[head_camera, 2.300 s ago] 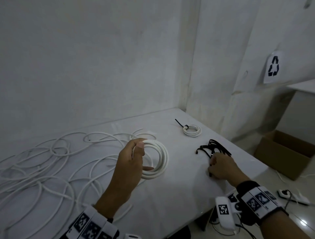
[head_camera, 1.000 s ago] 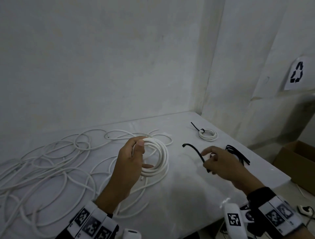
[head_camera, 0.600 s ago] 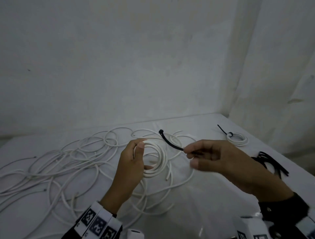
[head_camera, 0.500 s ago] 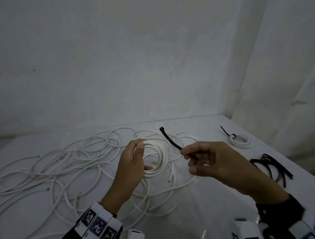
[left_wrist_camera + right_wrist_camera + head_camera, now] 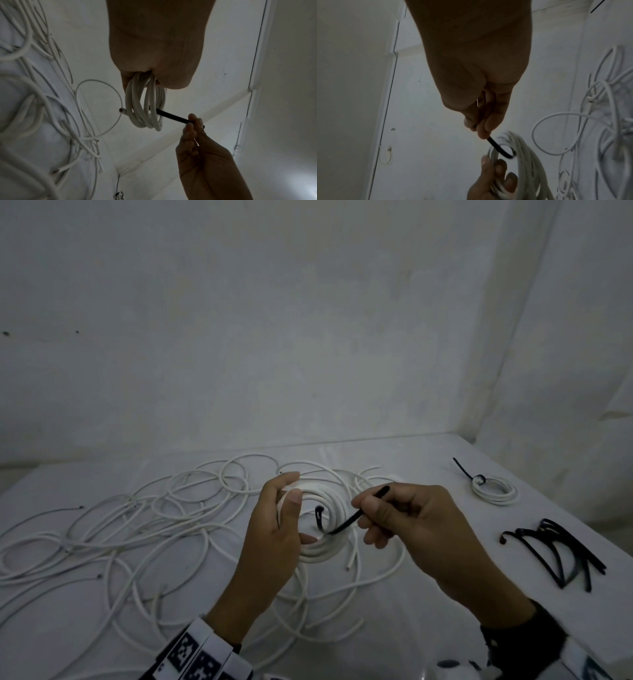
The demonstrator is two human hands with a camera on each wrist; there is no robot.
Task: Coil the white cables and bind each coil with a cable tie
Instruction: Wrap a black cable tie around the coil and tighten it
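Observation:
My left hand (image 5: 277,529) grips a white cable coil (image 5: 329,546) by its left side and holds it above the table; the left wrist view shows the same coil (image 5: 145,108) hanging from my fingers. My right hand (image 5: 404,525) pinches a black cable tie (image 5: 339,527) whose curved end pokes through the middle of the coil. The right wrist view shows the tie (image 5: 500,148) running from my fingertips (image 5: 485,129) into the coil (image 5: 522,155). Loose white cables (image 5: 120,529) sprawl over the left of the table.
A small tied coil (image 5: 493,491) with a black tie tail lies at the back right. A pile of spare black ties (image 5: 561,553) lies near the right table edge. The white table (image 5: 428,611) meets walls behind and to the right.
My right hand picked a tie from the pile, carried it left to the coil and pushed its end into the coil's opening. My left hand kept holding the coil.

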